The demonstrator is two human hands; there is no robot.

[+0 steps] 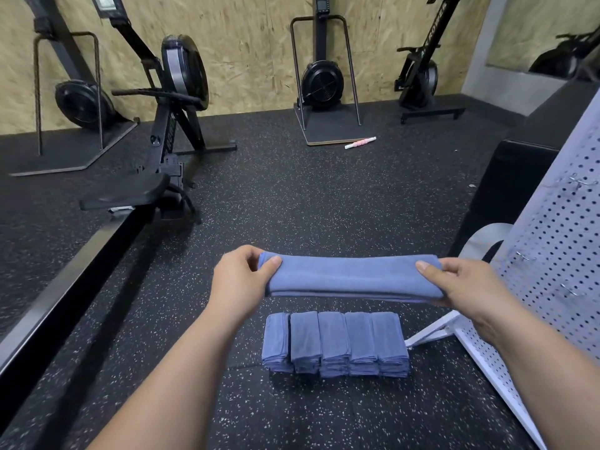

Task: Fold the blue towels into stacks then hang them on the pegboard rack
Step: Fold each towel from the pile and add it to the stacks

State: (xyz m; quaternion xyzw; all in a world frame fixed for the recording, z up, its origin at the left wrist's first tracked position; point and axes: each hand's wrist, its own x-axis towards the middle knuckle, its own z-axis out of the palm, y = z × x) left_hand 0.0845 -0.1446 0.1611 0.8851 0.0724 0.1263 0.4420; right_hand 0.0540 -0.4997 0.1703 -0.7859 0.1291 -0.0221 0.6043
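Note:
A folded blue towel (pixel 352 277) is stretched out level in the air as a long strip. My left hand (pixel 242 280) pinches its left end, thumb on top. My right hand (pixel 461 282) pinches its right end the same way. Below the strip, on the black speckled floor, several stacks of folded blue towels (pixel 336 342) stand side by side in a row. The white pegboard rack (pixel 552 241) leans at the right, with a few metal hooks on it and its foot beside the stacks.
A rowing machine (pixel 136 190) with its long rail runs along the left. More black exercise machines stand against the chipboard wall at the back. A pink and white roller (pixel 360 142) lies on the floor. A black box (pixel 526 164) stands behind the pegboard.

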